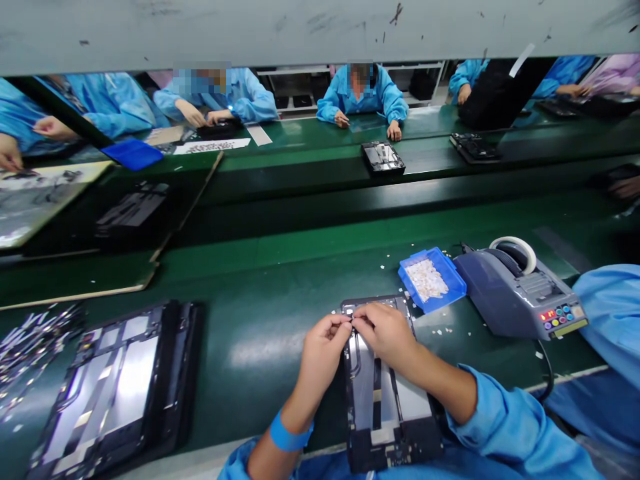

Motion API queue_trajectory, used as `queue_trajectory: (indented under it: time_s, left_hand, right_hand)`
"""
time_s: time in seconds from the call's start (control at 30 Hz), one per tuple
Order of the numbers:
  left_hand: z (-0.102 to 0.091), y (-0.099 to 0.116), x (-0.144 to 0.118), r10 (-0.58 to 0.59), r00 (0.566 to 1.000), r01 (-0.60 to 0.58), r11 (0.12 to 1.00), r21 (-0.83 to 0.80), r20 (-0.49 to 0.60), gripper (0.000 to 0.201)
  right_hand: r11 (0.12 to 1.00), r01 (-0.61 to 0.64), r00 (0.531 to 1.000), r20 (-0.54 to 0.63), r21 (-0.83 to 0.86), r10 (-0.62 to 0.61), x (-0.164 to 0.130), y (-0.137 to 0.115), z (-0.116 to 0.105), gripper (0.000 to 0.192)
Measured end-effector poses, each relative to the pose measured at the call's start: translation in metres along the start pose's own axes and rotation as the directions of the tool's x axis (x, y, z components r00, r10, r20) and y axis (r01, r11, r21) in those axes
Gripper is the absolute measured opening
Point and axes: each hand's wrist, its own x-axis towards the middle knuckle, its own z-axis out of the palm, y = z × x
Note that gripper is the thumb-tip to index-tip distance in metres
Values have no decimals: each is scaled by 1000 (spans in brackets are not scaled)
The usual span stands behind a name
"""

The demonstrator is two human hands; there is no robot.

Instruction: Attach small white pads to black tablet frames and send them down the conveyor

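A long green bench (280, 267) runs across; behind it a second bench (310, 143), shelves (300, 80) and a grey beam (300, 27) above.

2 hands (325, 343) (385, 330), 1 blue tray (433, 280), 1 tape dispenser (520, 293), 2 near frames (383, 393) (120, 387).

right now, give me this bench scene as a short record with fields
left hand: left hand pinches something small at the top edge of the black frame
right hand: right hand meets it there, fingertips together; the piece is too small to tell
beside frame: blue tray of small white bits, grey tape machine
left of frame: stack of similar frames
surface: green belt
others: people in blue coats across the line
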Motion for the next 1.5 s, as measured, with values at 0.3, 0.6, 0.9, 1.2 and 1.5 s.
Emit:
queue_trajectory:
  time_s: [0.3,0.6,0.9,1.2,1.5]
  left_hand:
    - [7,-1,-8,234,970,-221,963,152,-71,12]
    - [11,-11,-3,132,973,-139,990,-28,-187,10]
    - [7,-1,-12,303,941,-257,929,267,-148,6]
    - [5,-5,-6,233,959,-206,964,167,-164,6]
    - [5,-4,-15,502,862,-433,796,423,-64,12]
  right_hand:
    - [998,-51,998,-45,-39,49,4,-1,1,14]
    - [993,115,992,-46,-40,-117,-6,0,3,6]
    - [976,173,984,-13,-133,-177,-8,-4,0,12]
    - [968,191,978,-52,-164,-202,-9,-4,1,15]
    - [961,187,978,-53,-206,-202,-10,-4,10,15]
